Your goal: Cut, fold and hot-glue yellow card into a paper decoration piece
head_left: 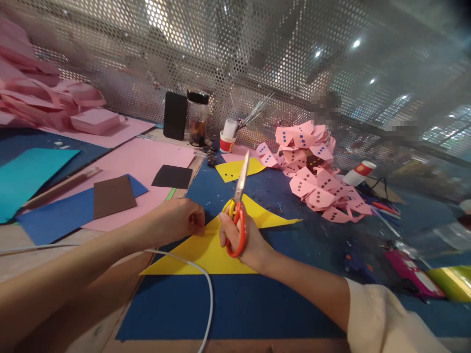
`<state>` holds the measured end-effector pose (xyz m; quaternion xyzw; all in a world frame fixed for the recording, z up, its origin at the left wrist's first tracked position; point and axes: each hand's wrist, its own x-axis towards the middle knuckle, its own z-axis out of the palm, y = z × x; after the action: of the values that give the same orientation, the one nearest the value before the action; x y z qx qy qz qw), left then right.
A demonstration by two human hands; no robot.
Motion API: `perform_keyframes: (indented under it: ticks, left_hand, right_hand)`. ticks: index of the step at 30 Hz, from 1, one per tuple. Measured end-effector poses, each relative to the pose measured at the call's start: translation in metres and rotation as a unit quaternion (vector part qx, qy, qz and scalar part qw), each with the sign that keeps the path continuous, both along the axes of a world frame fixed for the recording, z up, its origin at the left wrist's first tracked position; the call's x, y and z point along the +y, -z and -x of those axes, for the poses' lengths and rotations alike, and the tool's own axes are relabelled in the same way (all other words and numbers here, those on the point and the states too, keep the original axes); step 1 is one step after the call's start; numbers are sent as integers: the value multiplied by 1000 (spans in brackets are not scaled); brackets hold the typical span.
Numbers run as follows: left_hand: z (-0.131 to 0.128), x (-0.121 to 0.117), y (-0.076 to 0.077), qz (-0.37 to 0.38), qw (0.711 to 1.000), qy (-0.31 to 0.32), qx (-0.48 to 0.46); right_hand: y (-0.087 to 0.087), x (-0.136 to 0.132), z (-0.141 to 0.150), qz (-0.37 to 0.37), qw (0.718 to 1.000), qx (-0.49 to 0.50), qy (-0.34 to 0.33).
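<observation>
A folded yellow paper triangle (206,252) lies on the blue mat (235,304) in front of me. My left hand (180,218) is closed in a pinch on its upper left edge. My right hand (243,240) grips red-and-yellow-handled scissors (238,211), fingers through the loops, with the blades closed and pointing up and away over the paper. A smaller yellow piece with dark dots (237,169) lies further back on the mat.
A heap of pink dotted paper pieces (312,166) sits at the back right. Pink, blue, teal and brown sheets (114,193) cover the left. A jar (197,117), paper cup (227,142) and black box (175,115) stand by the perforated wall. A white cable (206,284) crosses the front.
</observation>
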<state>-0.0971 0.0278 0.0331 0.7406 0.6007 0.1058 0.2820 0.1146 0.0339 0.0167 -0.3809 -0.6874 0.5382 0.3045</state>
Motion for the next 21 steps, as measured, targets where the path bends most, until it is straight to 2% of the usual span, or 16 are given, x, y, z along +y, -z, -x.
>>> perform_keyframes:
  ticks: [4,8,14,21]
  left_hand:
    - [1,0,1,-7,1000,3,0]
    - [3,2,6,-8,1000,0,3]
    - [4,1,11,-25,999,23,-16]
    - [7,5,15,-21,999,22,-20]
  right_hand:
    - [2,2,4,-7,999,-8,-32]
    - [3,4,2,-12,1000,1,2]
    - [4,2,8,-2,1000,10,-28]
    - [3,2,10,-1,1000,-1,6]
